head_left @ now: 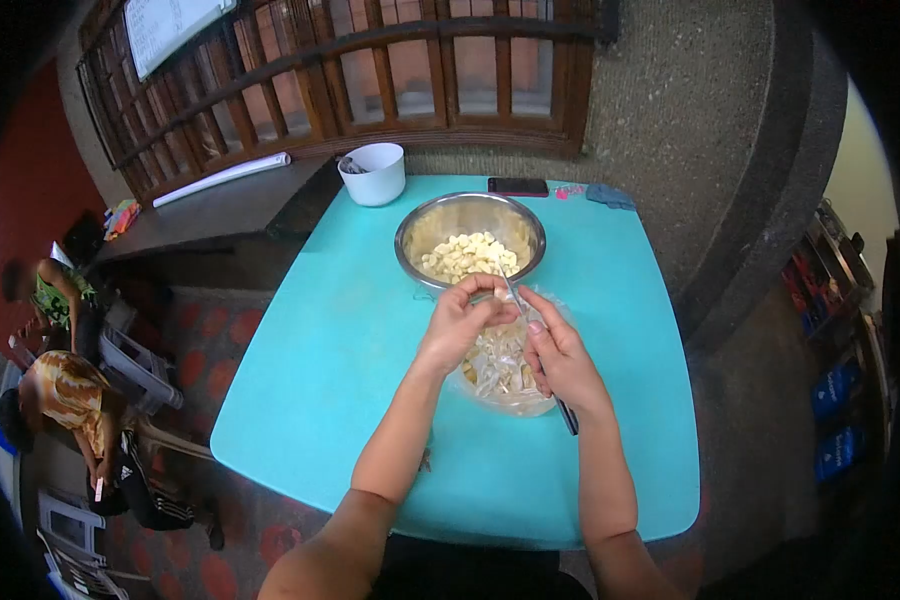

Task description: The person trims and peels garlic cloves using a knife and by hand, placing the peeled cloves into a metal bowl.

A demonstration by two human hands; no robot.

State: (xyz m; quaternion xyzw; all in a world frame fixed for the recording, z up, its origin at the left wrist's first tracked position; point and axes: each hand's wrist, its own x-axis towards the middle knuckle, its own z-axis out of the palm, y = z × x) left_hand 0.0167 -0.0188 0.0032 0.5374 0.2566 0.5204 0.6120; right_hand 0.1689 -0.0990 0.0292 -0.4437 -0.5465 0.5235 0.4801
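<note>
My left hand (467, 318) is closed in a pinch around a small pale piece that looks like a garlic clove, mostly covered by the fingers. In my right hand (565, 362) is a knife; its dark handle (568, 418) sticks out below the palm and its narrow blade (511, 290) points up toward the left fingertips. Under both hands lies a clear plastic bag (505, 385) with whitish pieces inside, partly hidden. Just beyond the hands stands a steel bowl (417, 225) with many peeled, pale yellow cloves (467, 255) in it.
All this is on a turquoise table (310, 330). Along its far edge are a white tub (378, 178), a dark phone (518, 187) and a blue-grey cloth (610, 196). A wall and wooden window grille stand behind. Two people (70, 390) sit at the left by plastic chairs.
</note>
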